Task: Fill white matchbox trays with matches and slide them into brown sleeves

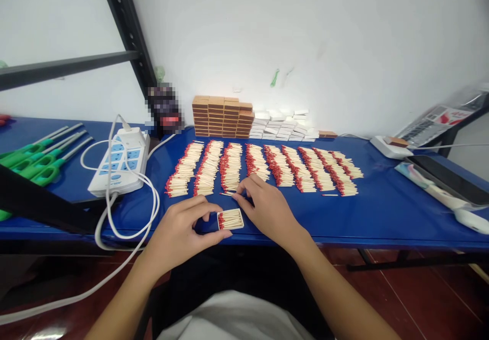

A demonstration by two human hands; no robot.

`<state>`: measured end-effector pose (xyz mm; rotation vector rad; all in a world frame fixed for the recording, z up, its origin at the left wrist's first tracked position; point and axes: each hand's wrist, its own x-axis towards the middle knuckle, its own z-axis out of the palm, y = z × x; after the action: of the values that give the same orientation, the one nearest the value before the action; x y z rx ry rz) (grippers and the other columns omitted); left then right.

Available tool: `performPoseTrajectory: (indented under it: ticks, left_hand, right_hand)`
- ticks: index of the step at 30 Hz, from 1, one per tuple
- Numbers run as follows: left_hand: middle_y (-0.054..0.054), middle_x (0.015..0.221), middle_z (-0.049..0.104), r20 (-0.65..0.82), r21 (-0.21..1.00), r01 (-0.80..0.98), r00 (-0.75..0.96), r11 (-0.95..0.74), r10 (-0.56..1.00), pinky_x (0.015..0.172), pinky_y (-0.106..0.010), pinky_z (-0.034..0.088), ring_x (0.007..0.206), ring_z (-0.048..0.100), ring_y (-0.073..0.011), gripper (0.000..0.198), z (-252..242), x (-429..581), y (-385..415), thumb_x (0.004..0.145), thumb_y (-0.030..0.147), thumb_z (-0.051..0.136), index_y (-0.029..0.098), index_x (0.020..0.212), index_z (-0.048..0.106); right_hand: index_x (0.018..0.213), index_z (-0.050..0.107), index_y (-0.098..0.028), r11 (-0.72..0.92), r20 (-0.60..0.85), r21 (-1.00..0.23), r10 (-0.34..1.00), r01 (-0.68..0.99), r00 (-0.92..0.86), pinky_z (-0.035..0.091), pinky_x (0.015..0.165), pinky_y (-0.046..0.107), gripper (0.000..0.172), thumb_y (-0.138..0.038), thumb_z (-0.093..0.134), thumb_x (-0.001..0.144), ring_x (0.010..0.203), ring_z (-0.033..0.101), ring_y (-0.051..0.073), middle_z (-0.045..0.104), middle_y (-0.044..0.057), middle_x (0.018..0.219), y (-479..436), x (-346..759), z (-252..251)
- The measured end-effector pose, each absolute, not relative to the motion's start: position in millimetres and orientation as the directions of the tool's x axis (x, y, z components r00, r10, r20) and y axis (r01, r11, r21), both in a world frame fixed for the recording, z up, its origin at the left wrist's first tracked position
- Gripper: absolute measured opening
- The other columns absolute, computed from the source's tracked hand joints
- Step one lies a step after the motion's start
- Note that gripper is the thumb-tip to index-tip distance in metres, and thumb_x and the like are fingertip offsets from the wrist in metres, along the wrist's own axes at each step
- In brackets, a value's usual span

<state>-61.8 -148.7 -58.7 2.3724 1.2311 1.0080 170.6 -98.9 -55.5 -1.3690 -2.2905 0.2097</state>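
A small white matchbox tray [242, 219], filled with red-tipped matches, lies near the table's front edge. My left hand [187, 228] grips its left end, with the index finger at the far side and the thumb at the near side. Just beyond the tray, my right hand [267, 207] has its fingertips pinched together at the end of a match or two [226, 193], whose red heads point left. Several rows of loose matches [231, 164] spread behind both hands. The right fingers partly cover the nearest rows.
Stacked brown matchboxes [221, 118] and piled white trays [282, 126] stand against the wall. At left are a white power strip [122, 159] with looping cables and green-handled tools [46, 161]. A dark phone [451, 177] lies at right, beside a plastic bag [443, 115].
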Motion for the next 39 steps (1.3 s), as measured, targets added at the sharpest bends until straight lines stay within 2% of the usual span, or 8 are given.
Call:
performPoseTrajectory:
  ticks: [7, 15, 23, 39]
  left_hand:
    - [0.003, 0.084, 0.062, 0.448, 0.527, 0.606, 0.398, -0.596, 0.801, 0.068, -0.025, 0.044, 0.068, 0.053, -0.0119, 0.025, -58.8, -62.0, -149.2, 0.090, 0.032, 0.089, 0.024, 0.110, 0.077]
    - [0.004, 0.083, 0.061, 0.446, 0.533, 0.606, 0.393, -0.591, 0.804, 0.068, -0.025, 0.045, 0.069, 0.054, -0.0120, 0.026, -58.6, -63.0, -150.0, 0.089, 0.031, 0.089, 0.024, 0.110, 0.077]
    - [0.003, 0.084, 0.062, 0.451, 0.529, 0.608, 0.390, -0.592, 0.803, 0.068, -0.025, 0.046, 0.069, 0.055, -0.0118, 0.025, -58.9, -61.8, -149.4, 0.089, 0.031, 0.089, 0.024, 0.110, 0.077]
    - [0.003, 0.085, 0.062, 0.440, 0.527, 0.616, 0.391, -0.585, 0.808, 0.069, -0.025, 0.047, 0.070, 0.055, -0.0121, 0.025, -58.1, -62.3, -150.6, 0.090, 0.033, 0.088, 0.023, 0.110, 0.076]
  right_hand:
    - [0.099, 0.063, -0.022, 0.456, 0.245, -0.374, 0.888, 0.808, -0.388, 0.047, 0.073, 0.034, 0.009, -0.024, 0.064, 0.108, 0.084, 0.068, 0.020, 0.070, 0.004, 0.104, -96.0, 171.1, -52.0]
    - [0.100, 0.063, -0.022, 0.481, 0.273, -0.397, 0.875, 0.782, -0.400, 0.047, 0.075, 0.033, 0.009, -0.027, 0.068, 0.106, 0.090, 0.069, 0.021, 0.069, 0.003, 0.105, -99.0, 177.9, -52.7]
    - [0.093, 0.062, -0.022, 0.469, 0.216, -0.440, 0.883, 0.765, -0.417, 0.050, 0.080, 0.033, 0.015, -0.024, 0.068, 0.106, 0.091, 0.070, 0.020, 0.069, 0.003, 0.103, -98.3, 183.1, -45.8]
    - [0.094, 0.063, -0.022, 0.533, 0.219, -0.395, 0.846, 0.748, -0.487, 0.049, 0.079, 0.033, 0.013, -0.025, 0.067, 0.106, 0.088, 0.068, 0.020, 0.068, 0.004, 0.102, -100.6, 194.7, -40.3]
